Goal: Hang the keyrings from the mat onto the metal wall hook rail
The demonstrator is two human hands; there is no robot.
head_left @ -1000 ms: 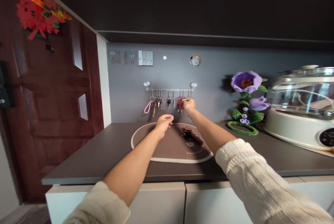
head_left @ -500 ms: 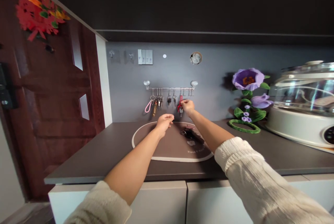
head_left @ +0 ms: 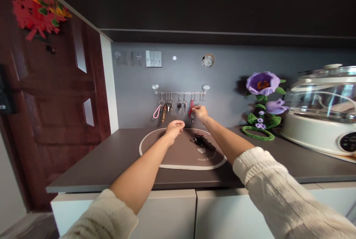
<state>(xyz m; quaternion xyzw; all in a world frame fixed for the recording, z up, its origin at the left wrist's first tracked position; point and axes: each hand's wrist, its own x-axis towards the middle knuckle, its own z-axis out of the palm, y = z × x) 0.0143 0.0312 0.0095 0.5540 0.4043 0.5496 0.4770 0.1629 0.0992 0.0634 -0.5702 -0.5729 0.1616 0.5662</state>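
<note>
My right hand is at the rail, its fingers closed on a bunch of keys with a red strap. The strap's loop reaches up to a hook on the clear hanging rail; whether the hook bears its weight I cannot tell. My left hand hovers over the mat, lower and to the left, thumb and fingers pinched together with nothing visible in them. Further left on the rail hang a pink loop strap, a brown key tag and several keys. More keys lie on the mat.
A brown mat with a pale rim lies on the dark counter. To the right stand a purple knitted flower on a green ring base and a white appliance with a clear cover. A dark cabinet overhangs the counter.
The view has shifted slightly, so everything sits a little higher and further left. Both hands keep nearly the same places, the right one still at the red strap.
</note>
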